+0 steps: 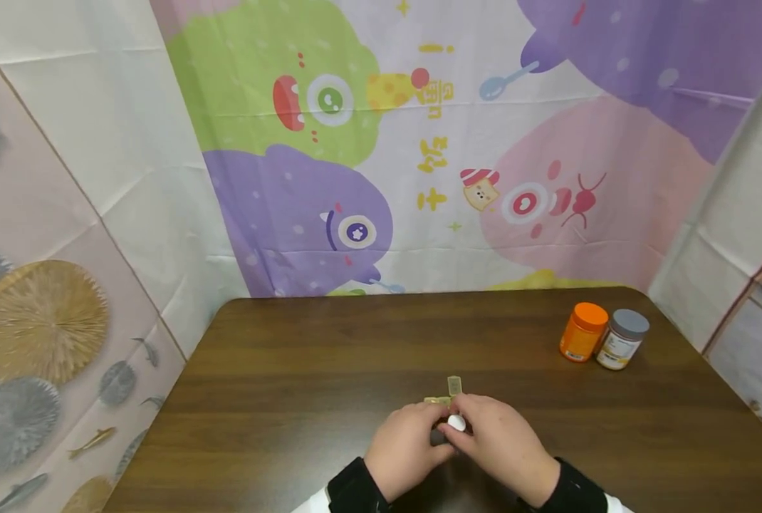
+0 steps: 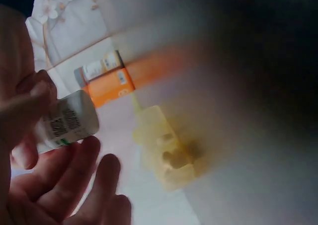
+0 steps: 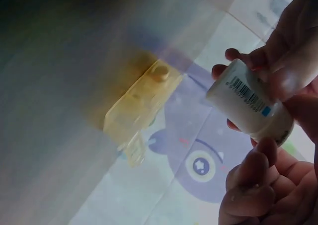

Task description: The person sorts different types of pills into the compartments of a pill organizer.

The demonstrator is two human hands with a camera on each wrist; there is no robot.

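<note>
Between both hands is a small white pill bottle (image 3: 243, 96) with a barcode label, tilted, its narrower end low at the right in the right wrist view. My left hand (image 1: 402, 445) grips the bottle's body. My right hand (image 1: 505, 445) pinches it near the narrower end, where a round white top (image 1: 456, 423) shows between thumb and finger in the head view. Just beyond the fingers lies a translucent yellow pill box (image 2: 164, 150), one lid (image 1: 454, 385) standing up. Small rounded pieces show inside it. In the head view the hands hide most of bottle and box.
At the table's far right stand an orange bottle (image 1: 584, 332) and, close beside it, a white bottle with a grey lid (image 1: 622, 339). The brown wooden table (image 1: 291, 370) reaches back to a cartoon-printed cloth (image 1: 445, 263).
</note>
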